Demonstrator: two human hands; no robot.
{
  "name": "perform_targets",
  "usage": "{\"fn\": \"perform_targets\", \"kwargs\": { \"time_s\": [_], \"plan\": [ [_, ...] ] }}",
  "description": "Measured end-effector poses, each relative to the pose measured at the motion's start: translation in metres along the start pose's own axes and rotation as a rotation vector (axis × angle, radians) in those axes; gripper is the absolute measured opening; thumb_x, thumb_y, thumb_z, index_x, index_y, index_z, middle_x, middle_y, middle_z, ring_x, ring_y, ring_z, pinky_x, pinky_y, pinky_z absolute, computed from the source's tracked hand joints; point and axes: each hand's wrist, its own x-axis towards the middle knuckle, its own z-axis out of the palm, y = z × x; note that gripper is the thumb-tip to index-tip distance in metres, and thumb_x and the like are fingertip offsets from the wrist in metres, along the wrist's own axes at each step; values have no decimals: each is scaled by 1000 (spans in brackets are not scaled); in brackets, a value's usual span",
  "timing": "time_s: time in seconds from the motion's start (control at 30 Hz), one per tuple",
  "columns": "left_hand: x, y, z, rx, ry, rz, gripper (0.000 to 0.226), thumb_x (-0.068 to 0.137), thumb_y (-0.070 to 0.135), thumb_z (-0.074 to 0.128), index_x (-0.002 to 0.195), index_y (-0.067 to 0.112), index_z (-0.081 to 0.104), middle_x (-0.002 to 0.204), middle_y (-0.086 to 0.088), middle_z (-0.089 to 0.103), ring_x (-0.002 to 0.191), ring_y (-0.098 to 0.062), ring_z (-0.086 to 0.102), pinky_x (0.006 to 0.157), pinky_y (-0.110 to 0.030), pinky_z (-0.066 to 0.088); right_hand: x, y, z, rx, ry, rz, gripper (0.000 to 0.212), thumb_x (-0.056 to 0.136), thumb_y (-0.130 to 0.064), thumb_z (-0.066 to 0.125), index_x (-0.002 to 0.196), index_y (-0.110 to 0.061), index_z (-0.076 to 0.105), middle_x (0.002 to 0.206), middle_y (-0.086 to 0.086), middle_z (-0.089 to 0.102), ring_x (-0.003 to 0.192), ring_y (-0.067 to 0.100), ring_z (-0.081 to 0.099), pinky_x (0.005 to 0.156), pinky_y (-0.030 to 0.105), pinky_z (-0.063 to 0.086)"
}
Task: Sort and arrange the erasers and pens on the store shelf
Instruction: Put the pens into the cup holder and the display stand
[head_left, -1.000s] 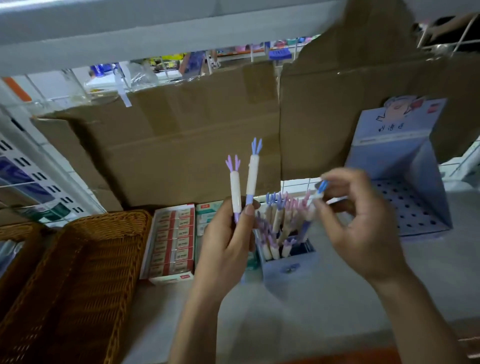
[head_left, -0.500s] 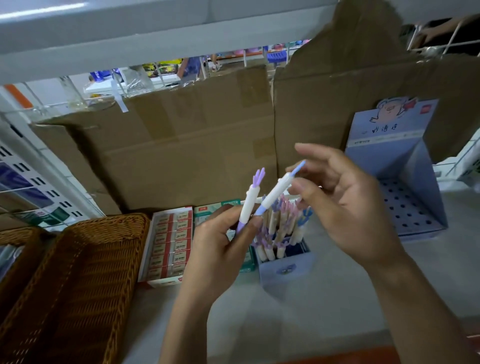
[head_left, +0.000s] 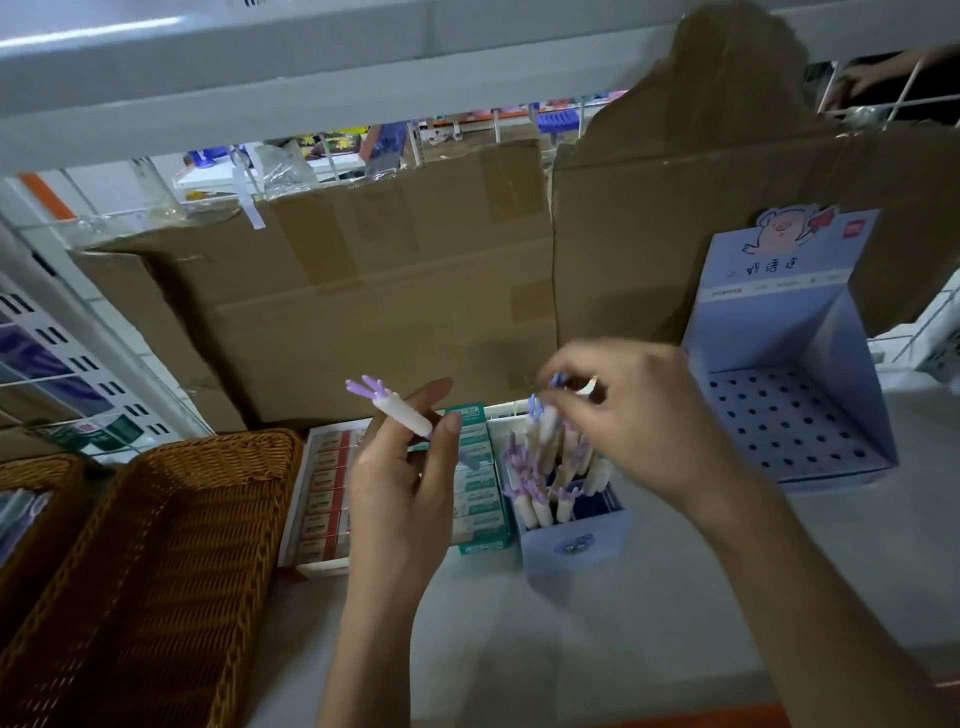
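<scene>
Grey shelf (head_left: 571, 649) in a store, another shelf board (head_left: 260, 67) overhead. The landmark is the pale blue pen box (head_left: 576, 551), which stands mid-shelf holding a bunch of white pens (head_left: 540, 483) with purple and blue tops, upright or leaning. The left grip (head_left: 400, 483) is up and left of the pen box. Its thumb and fingers grasp a purple-topped pen (head_left: 400, 410) by the lower barrel, tilted with its top pointing up-left, and the index finger is straight. The right grip (head_left: 639, 415) is right above the pen box, over the bunch, with its fingers curled. It pinches a blue-topped pen (head_left: 556, 381); motion blur hides how that pen sits. Touching the pen box on the left is a green eraser box (head_left: 480, 488), and beyond that a red-labelled eraser box (head_left: 327, 493), both with rows of packs. Further left of the pen box is a wicker basket (head_left: 171, 561), then a second wicker basket (head_left: 36, 493) at the frame edge. Right of and behind the pen box, well apart, stands a blue display stand (head_left: 789, 405) with a perforated floor and a cartoon pig on its header. Behind the pen box, brown cardboard sheets (head_left: 389, 312) lean on the white wire back panel (head_left: 519, 130), and more store goods show through it. A perforated metal upright (head_left: 78, 358) is far left. Far up and right of the pen box, a person's arm (head_left: 893, 62) shows behind the wire.
</scene>
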Motion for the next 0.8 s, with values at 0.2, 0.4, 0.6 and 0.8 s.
{"fn": "perform_targets", "kwargs": {
  "time_s": [0.2,0.4,0.6,0.8],
  "plan": [
    [1,8,-5,49,70,129,18,91,34,52,108,39,54,91,8,65,79,-8,64,65,-20,51,0,3,10,-65,-83,-28,28,84,-37,61,103,-20,74,112,-2,63,109,17,47,89,24,35],
    [6,32,2,120,-43,370,23,88,20,50,103,13,67,97,4,60,84,-4,57,66,-18,48,-3,-50,-24,447,14,-208,49,81,-31,66,128,-29,52,108,-10,64,98,9,61,80,23,50],
    [4,38,9,128,-265,314,40,83,43,56,120,28,57,97,13,53,91,-1,56,75,-14,48,-5,-45,-39,421,220,-182,20,88,-23,61,106,-30,62,82,-9,67,76,10,66,68,24,53],
    [-20,4,7,240,-385,136,71,73,45,73,135,36,41,122,25,36,114,19,33,89,4,28,-15,-11,-10,360,126,62,19,83,-17,70,100,-25,65,74,-8,67,69,6,64,62,16,49]
  ]
}}
